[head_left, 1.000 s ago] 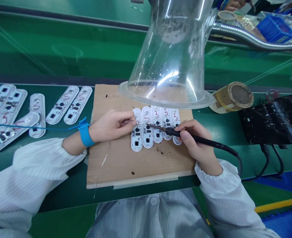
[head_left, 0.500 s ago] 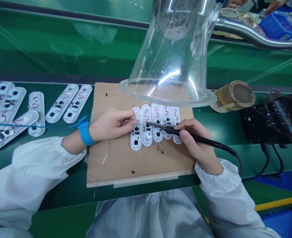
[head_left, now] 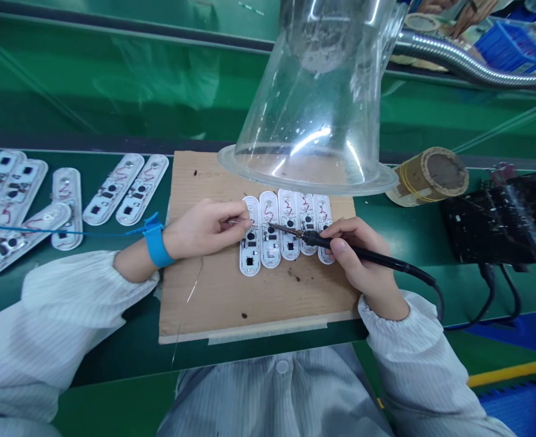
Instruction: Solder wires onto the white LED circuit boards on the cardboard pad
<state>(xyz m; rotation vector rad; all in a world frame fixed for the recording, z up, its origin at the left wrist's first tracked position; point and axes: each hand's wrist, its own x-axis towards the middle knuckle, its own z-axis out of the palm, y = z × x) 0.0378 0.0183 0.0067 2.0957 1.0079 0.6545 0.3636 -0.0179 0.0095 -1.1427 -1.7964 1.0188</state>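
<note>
Several white oval casings with circuit boards and red wires stand in a row on a cardboard sheet. My right hand grips a black soldering iron, its tip on or just over the second casing from the left. Pinched in my left hand is a thin solder wire, whose tail hangs down across the cardboard. The wire's front end points to the iron's tip; whether they touch I cannot tell. My left fingertips are over the edge of the leftmost casing.
A clear fume hood hangs over the cardboard's back part. More casings lie on the green bench at left. A brown round container and a black box stand at right. Beyond the partition, a co-worker's hand shows near a blue bin.
Both of my hands, the iron and the solder wire hold practically the same position. Beyond the partition, the co-worker's hand has shifted left.
</note>
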